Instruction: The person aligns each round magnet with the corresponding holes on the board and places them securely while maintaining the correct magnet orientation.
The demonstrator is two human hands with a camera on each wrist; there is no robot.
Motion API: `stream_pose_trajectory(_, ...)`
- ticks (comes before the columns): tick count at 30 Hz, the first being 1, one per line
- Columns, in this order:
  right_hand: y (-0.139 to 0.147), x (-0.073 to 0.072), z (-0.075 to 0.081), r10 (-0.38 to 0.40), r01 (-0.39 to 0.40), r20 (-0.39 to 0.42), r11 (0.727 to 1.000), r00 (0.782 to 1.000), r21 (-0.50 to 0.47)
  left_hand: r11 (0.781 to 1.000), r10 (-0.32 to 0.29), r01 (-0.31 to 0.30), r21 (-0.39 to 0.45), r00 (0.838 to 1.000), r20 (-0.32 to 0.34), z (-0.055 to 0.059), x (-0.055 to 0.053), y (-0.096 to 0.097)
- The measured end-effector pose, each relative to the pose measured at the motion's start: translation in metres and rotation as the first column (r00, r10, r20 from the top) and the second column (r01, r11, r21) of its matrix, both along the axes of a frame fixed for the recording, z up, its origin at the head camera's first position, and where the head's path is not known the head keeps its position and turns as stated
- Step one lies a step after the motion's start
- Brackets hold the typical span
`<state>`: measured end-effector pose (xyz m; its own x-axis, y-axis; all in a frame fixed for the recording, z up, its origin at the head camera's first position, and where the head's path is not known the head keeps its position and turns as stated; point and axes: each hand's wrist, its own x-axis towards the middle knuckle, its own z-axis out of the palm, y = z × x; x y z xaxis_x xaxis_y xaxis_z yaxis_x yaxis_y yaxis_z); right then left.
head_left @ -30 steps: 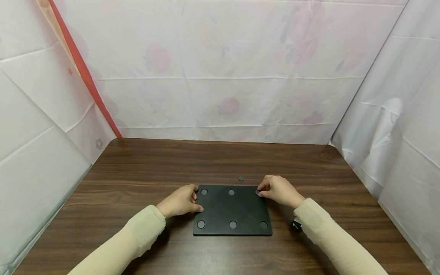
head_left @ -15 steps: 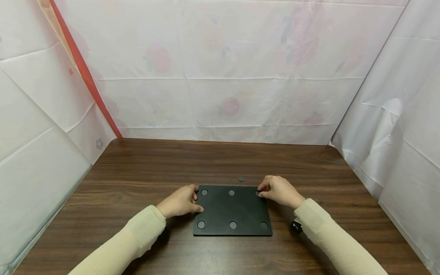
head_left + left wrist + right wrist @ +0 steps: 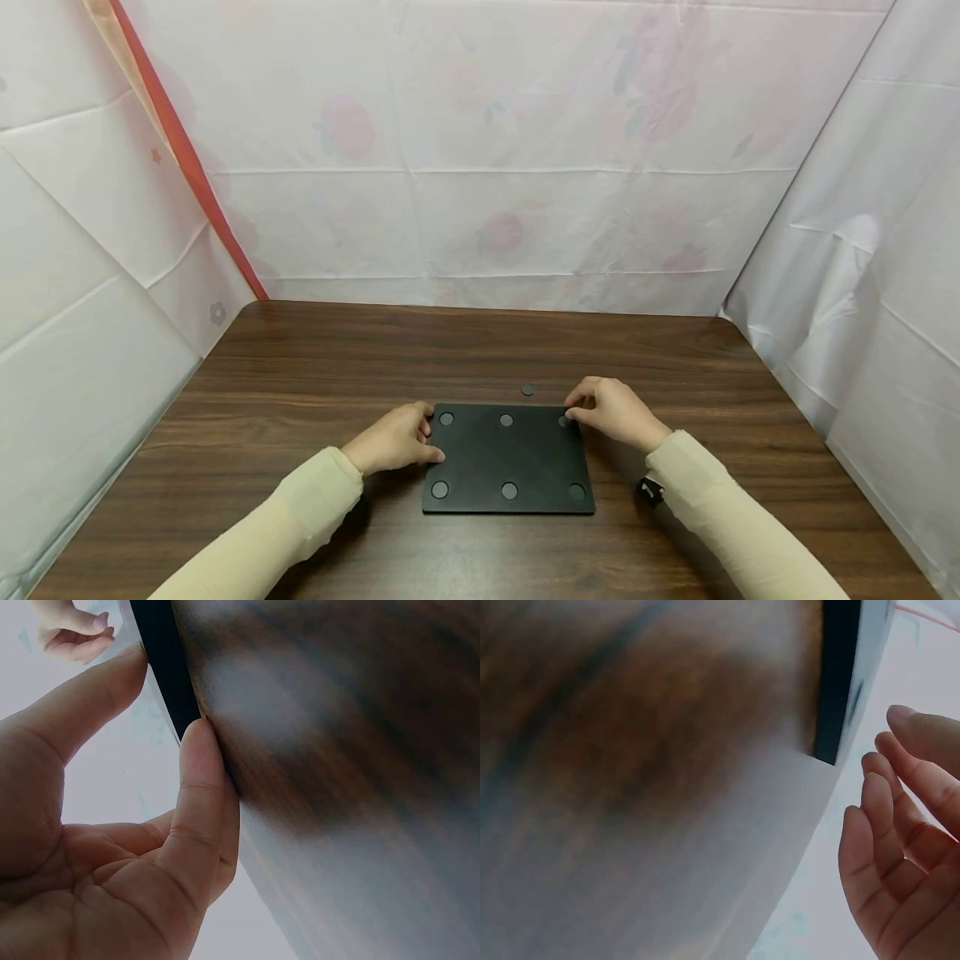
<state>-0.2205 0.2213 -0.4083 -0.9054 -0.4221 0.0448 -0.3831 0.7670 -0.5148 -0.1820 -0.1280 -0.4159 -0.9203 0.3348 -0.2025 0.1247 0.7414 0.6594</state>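
A flat black rectangular board (image 3: 510,457) lies on the table, with several round dark grey discs along its far and near edges. My left hand (image 3: 393,437) rests at the board's left edge, thumb and fingers set apart along it. Their tips touch the edge in the left wrist view. By the far right corner, my right hand (image 3: 611,410) is bent just above a corner disc (image 3: 564,422), partly beside the thumb. Nothing shows between its thumb and fingers (image 3: 877,796) in the right wrist view. One loose disc (image 3: 527,389) lies beyond the board's far edge.
The dark wood-grain table (image 3: 337,358) ends at a pale curtain (image 3: 480,167) at the back, with more curtain on both sides. A red strip (image 3: 187,158) runs down the left rear corner. A black device (image 3: 649,492) shows under the right wrist.
My right hand has risen slightly up and to the right off the far right corner disc, which stays on the board. The left hand and the loose disc keep their places.
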Motion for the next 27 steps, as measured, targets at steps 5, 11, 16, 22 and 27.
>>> stream_pose_trajectory(5,0.0,-0.004,0.005,0.003,-0.004,-0.037,1.0,0.999,-0.021,1.0,-0.002,0.002,0.001,1.0,0.0,0.0,-0.001,0.0)
stream_pose_trajectory(11,-0.005,-0.006,0.011,0.0,-0.001,-0.036,0.999,0.999,-0.036,1.0,0.0,0.0,0.012,1.0,0.003,-0.001,0.0,-0.001)
stream_pose_trajectory(16,-0.01,-0.009,0.014,-0.006,0.004,-0.043,0.999,0.999,-0.048,1.0,0.001,-0.001,0.015,1.0,0.002,-0.001,0.0,0.0)
stream_pose_trajectory(22,-0.015,-0.014,0.016,0.0,-0.003,-0.061,0.998,0.998,-0.056,1.0,0.002,-0.002,0.012,1.0,-0.001,-0.001,0.0,0.0)
stream_pose_trajectory(27,-0.02,-0.023,0.014,0.03,-0.035,-0.076,0.997,0.997,-0.074,1.0,0.002,-0.002,0.013,1.0,0.0,-0.001,0.0,0.0)
